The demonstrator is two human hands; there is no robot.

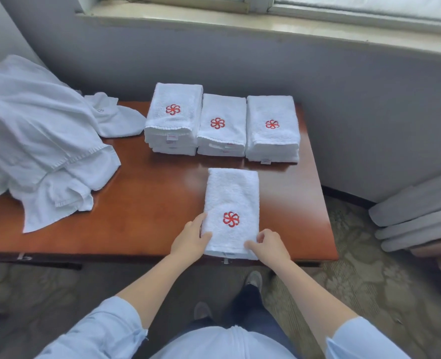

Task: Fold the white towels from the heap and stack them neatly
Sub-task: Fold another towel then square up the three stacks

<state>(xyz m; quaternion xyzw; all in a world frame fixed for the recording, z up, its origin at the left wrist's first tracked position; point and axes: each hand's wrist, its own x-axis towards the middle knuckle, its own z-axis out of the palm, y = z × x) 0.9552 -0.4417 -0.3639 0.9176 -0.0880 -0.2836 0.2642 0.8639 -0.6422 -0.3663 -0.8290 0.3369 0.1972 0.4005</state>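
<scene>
A folded white towel (231,198) with a red flower logo lies lengthwise at the near edge of the brown table (146,198). My left hand (192,238) grips its near left corner. My right hand (269,244) pinches its near right corner. Behind it stand three stacks of folded towels: a left stack (174,117), a middle stack (222,125) and a right stack (272,128), all logo up. The heap of unfolded white towels (32,141) covers the table's left part.
A grey wall and window sill (266,24) run behind the table. Grey padded things (418,218) lean at the right. Patterned carpet (356,281) and my shoes lie below the table edge.
</scene>
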